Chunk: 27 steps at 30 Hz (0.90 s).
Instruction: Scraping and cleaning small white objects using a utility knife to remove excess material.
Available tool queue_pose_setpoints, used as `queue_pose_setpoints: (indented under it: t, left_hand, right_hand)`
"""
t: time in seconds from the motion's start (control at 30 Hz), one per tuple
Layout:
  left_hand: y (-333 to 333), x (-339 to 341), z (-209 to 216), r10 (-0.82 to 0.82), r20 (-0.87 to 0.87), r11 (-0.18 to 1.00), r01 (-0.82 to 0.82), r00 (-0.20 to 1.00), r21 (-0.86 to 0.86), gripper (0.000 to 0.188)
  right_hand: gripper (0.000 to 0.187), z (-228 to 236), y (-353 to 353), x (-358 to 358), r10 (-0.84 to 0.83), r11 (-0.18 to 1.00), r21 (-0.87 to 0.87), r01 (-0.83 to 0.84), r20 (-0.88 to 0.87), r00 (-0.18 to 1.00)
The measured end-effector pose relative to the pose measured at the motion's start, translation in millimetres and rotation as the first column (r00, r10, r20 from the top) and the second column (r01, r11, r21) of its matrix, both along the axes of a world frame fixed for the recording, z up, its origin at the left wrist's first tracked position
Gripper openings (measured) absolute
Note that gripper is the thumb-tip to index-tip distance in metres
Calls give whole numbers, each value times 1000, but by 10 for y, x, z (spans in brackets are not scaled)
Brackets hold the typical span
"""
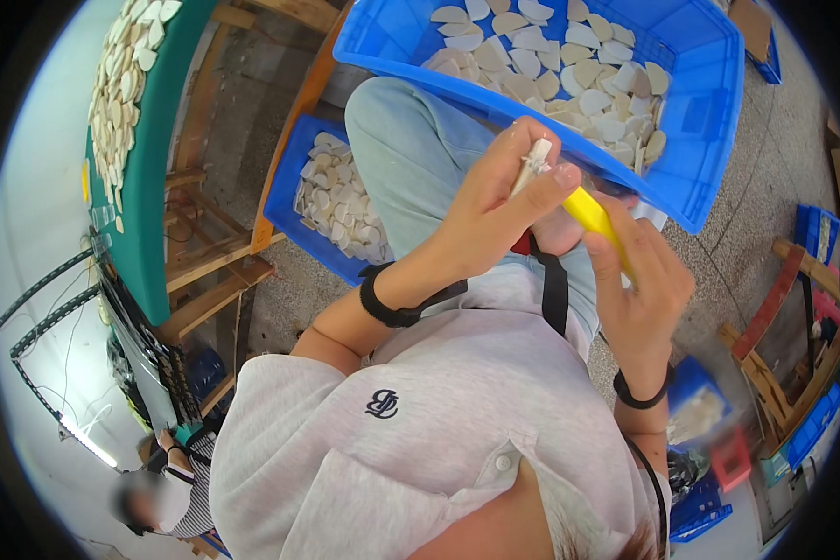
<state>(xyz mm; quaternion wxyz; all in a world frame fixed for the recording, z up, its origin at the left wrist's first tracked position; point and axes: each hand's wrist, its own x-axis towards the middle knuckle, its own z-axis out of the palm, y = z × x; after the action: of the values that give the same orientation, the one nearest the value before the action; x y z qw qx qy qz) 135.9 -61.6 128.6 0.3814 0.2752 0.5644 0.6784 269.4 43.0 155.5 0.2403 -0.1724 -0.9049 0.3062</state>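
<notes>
My left hand (pixel 506 191) is closed, pinching a small off-white flat piece (pixel 532 166) seen nearly edge-on, with its edge rough and crumbly. My right hand (pixel 642 285) wraps round a slim tool with a yellow handle (pixel 595 219). The handle's upper end meets my left thumb, close to the off-white piece. The tool's working tip is hidden, so its exact kind does not show. Both hands are held above my lap, just on the near side of a large blue plastic crate (pixel 695 182). Many similar pale half-round pieces (pixel 588 70) lie in that crate.
A smaller blue crate (pixel 280 201) of pale pieces stands on the floor at left. Beyond it is a green-topped table (pixel 149 224) with more pieces. A person (pixel 173 499) is at the lower left. Wooden frames (pixel 765 373) and blue bins (pixel 817 233) stand at right.
</notes>
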Motion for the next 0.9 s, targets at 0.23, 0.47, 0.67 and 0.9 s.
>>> queue_pose_setpoints:
  t: [0.23, 0.47, 0.67, 0.9]
  left_hand:
    - [-65, -35, -16, -60, -158, 996, 48, 986, -76, 16]
    - [-50, -11, -32, 29, -200, 997, -44, 979, -69, 24]
    - [13, 1, -131, 146, -449, 985, -172, 881, -18, 23]
    - [-73, -111, -3, -129, 349, 991, 106, 928, 85, 35]
  right_hand:
    - [30, 76, 15, 19, 19, 999, 41, -22, 73, 997]
    - [32, 79, 5, 6, 4, 996, 87, -12, 88, 996]
    - [30, 14, 18, -19, -82, 990, 119, 73, 79, 993]
    - [22, -45, 86, -18, -247, 967, -73, 244, -40, 968]
